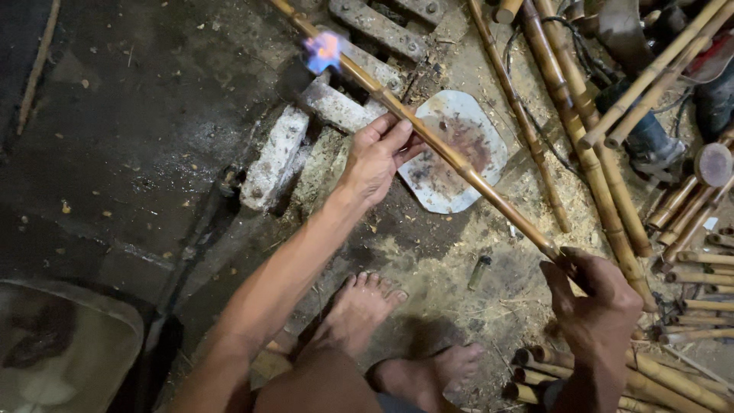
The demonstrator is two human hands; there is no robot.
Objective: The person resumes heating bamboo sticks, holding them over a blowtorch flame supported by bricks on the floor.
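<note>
— Both hands are on the same bamboo stick [459, 160], as I see it from my end. My left hand [376, 159] has its fingers laid loosely over the middle of the stick, only half curled, more steadying than clamping. My right hand [592, 294] is closed tight around the near end.

— Where does the stick run?

— Slanting from the right hand at lower right up to the upper left, where it passes through a small blue flame [323, 50]. Under the flame sit pale stone blocks [274, 158] on dark ground.

— What else is close?

— Beneath the stick, just beside the left hand, lies a flat, stained white plate [451, 191]. More bamboo poles [589, 153] lie across the sawdust on the right, with cut pieces [688, 382] stacked near the right hand. My bare feet [359, 306] stand below, and a small lighter [479, 271] lies on the ground between them and the stick.
</note>
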